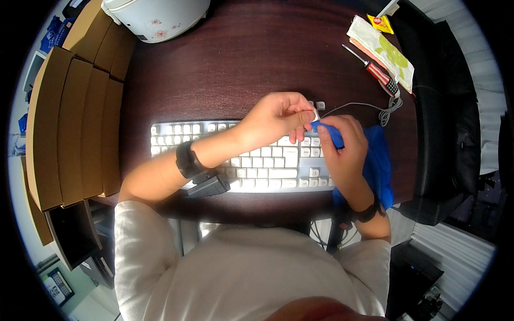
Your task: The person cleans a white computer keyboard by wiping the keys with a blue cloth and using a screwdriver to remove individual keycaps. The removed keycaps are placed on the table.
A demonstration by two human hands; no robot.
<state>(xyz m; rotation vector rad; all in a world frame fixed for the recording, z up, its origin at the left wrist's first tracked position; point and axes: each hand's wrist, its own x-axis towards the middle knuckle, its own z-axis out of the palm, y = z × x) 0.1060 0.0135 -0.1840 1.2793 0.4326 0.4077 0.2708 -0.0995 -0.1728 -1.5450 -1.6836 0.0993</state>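
Note:
A white keycap [316, 115] is pinched between the thumb and fingers of my left hand [284, 117], above the upper right part of a white keyboard [262, 161]. Close beside it, my right hand [347, 144] grips a bunched end of a blue cloth [379, 160], which trails down past the keyboard's right end. The cloth's tip is at the keycap; whether they touch I cannot tell. Behind my fingers, a loose keycap [320, 105] rests on the table, with another partly hidden by my left hand. My left forearm covers some of the keys.
A screwdriver [375, 72] lies beside a folded cloth with a green pattern [388, 53] and a yellow packet [380, 23] at the far right. A coiled grey cable [391, 109] runs toward the keyboard. Cardboard boxes [75, 128] line the left; a white appliance [158, 18] stands far left.

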